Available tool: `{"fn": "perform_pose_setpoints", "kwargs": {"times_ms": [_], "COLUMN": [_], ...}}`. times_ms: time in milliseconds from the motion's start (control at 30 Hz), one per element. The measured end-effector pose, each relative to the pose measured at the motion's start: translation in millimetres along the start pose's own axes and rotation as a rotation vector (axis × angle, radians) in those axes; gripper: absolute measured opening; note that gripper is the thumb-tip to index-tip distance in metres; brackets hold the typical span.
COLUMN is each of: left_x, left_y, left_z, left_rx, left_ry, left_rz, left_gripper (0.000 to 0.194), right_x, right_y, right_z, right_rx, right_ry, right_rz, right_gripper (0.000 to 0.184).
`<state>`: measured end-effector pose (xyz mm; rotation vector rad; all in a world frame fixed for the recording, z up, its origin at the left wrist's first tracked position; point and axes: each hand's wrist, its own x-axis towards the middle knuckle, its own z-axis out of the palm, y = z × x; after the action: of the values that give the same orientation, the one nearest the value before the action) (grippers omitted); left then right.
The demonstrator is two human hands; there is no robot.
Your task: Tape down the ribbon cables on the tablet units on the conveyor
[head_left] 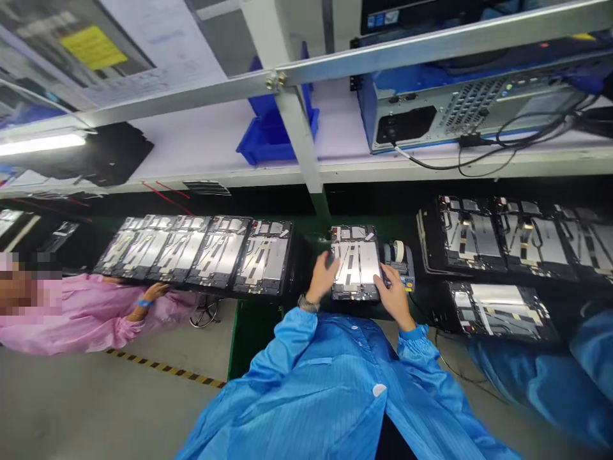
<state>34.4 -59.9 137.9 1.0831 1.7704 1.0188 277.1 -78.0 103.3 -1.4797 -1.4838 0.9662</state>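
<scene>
An opened tablet chassis (355,260) with silver plates and black strips lies on the bench straight in front of me. My left hand (322,276) rests on its left edge, fingers curled over the rim. At the lower right corner my right hand (395,291) presses with bent fingers. Both arms wear blue sleeves, and a watch sits on my left wrist. A small tape dispenser (400,257) stands just right of the chassis.
A row of several opened tablets (201,250) leans at the left. More tablets (507,237) lie at the right, one (500,310) nearer. A person in pink (81,312) works at the left, a blue sleeve (550,377) at the right. A shelf holds a blue bin (268,137) and a computer case (454,108).
</scene>
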Motion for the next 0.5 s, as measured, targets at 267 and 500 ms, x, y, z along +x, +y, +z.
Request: {"fn": "perform_pose_setpoints", "kwargs": {"times_ms": [267,500], "left_x": [-59.8,-53.1], "left_y": [-11.3,-4.6], "left_z": [3.6,-1.7], "left_rx": [0.059,0.138], "left_ry": [-0.2,-0.244], "left_rz": [0.075,0.187], "left_gripper": [0.081,0.075], "right_x": [-8.7,-11.3], "right_y": [4.0,4.7], "right_z": [4.0,-3.1], "right_rx": [-0.068,-0.098], "right_ry": [0.003,0.069], "right_rz": [-0.006,0.079], "right_gripper": [0.076,0.08]}}
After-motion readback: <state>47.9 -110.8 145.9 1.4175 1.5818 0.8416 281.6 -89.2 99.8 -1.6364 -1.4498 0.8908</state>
